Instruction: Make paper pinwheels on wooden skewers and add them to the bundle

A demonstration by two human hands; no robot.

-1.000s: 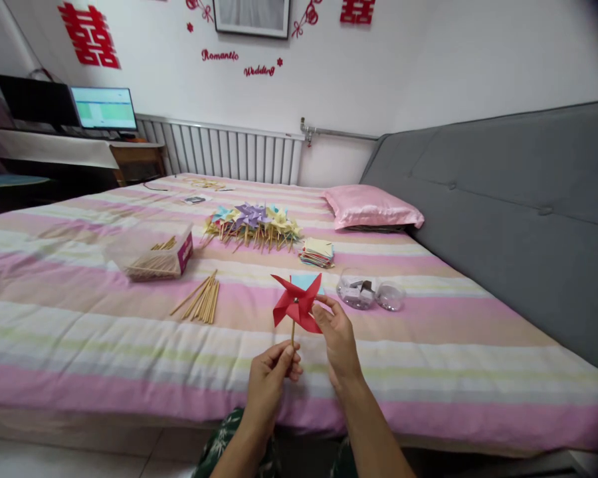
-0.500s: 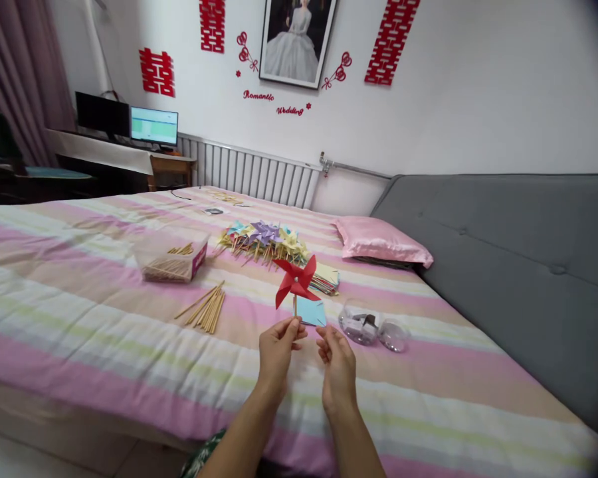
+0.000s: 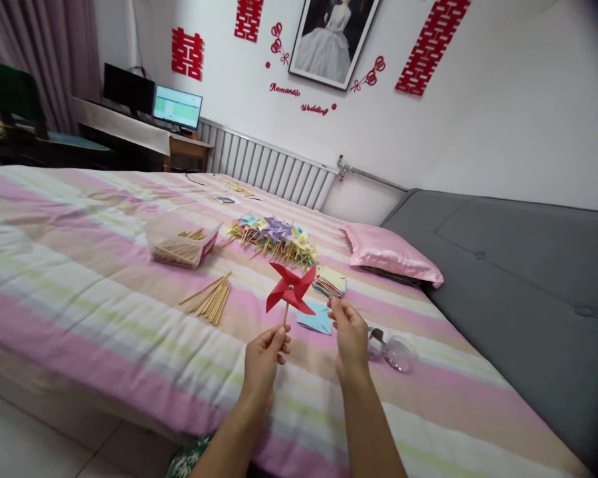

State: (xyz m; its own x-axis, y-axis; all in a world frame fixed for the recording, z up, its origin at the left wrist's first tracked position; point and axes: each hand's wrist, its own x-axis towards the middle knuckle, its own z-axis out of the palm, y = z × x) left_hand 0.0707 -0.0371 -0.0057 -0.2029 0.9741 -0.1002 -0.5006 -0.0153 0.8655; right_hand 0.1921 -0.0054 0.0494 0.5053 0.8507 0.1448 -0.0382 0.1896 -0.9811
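My left hand (image 3: 265,358) is closed round the thin stick of a red paper pinwheel (image 3: 290,288), which stands nearly upright above the bed. A small round shiny piece sits at the pinwheel's centre. To the right, my right hand (image 3: 349,335) has thumb and fingers drawn together in a pinch, apart from the pinwheel. Whatever is in that pinch, if anything, is too small to make out. Light blue paper squares (image 3: 315,318) lie between the hands on the bedcover. Behind them rests a stack of coloured paper squares (image 3: 331,282). A clear plastic container (image 3: 398,355) is partly covered by my right hand.
Several finished pinwheels (image 3: 278,230) lie heaped farther back. Loose wooden sticks (image 3: 214,300) are at the left, near a clear box (image 3: 182,251) holding more sticks. A pink pillow (image 3: 391,252) leans by the grey headboard (image 3: 508,265). Everything lies on a striped bedcover (image 3: 104,312).
The camera view has tilted. My left hand has moved left with the red pinwheel, and my right hand has drawn away to the right and up, widening the gap between them.
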